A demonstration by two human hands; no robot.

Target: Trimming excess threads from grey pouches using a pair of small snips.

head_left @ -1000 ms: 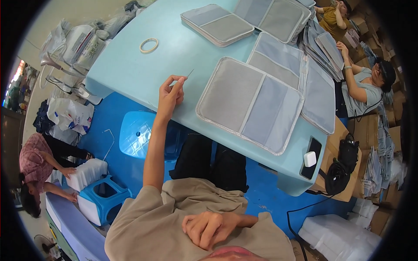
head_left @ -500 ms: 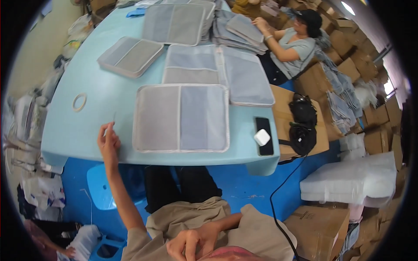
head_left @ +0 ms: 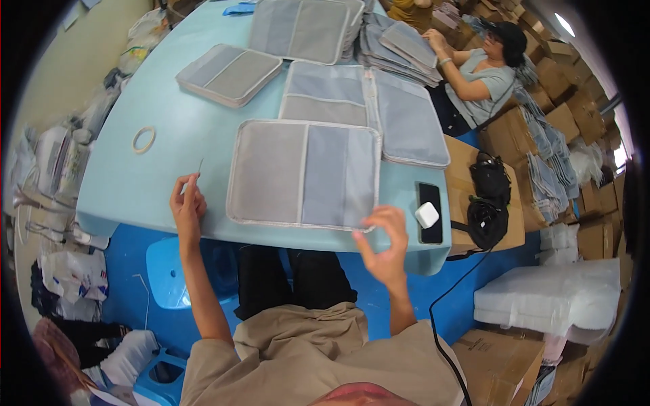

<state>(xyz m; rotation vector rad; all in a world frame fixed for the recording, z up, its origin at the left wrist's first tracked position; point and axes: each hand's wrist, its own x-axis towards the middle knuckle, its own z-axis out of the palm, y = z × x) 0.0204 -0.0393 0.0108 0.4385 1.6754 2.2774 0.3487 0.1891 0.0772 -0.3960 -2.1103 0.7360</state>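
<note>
A flat grey fabric piece (head_left: 271, 172), grey on one half and blue-grey on the other with pale edging, lies at the table's near side. Left of it, my left hand (head_left: 187, 206) is closed in a pinch around a thin, pointed tool (head_left: 200, 165), too small to name exactly. My right hand (head_left: 387, 247) is at the piece's lower right corner, thumb and fingers apart; whether the fingertips touch the edge I cannot tell. Behind lies an opened grey fabric case (head_left: 413, 122), partly covered by the near piece.
Stacks of similar pieces (head_left: 230, 74) lie farther back on the blue table (head_left: 128, 193), with a tape roll (head_left: 143, 140) at left. A phone (head_left: 430, 233) with a white case (head_left: 426, 215) lies at right, beside a carton (head_left: 511, 227). Another person (head_left: 474, 81) handles pieces at far right.
My right hand has come up from my chest to the near piece's lower right corner. My left hand still holds the thin tool beside the piece. The whole view has shifted slightly.
</note>
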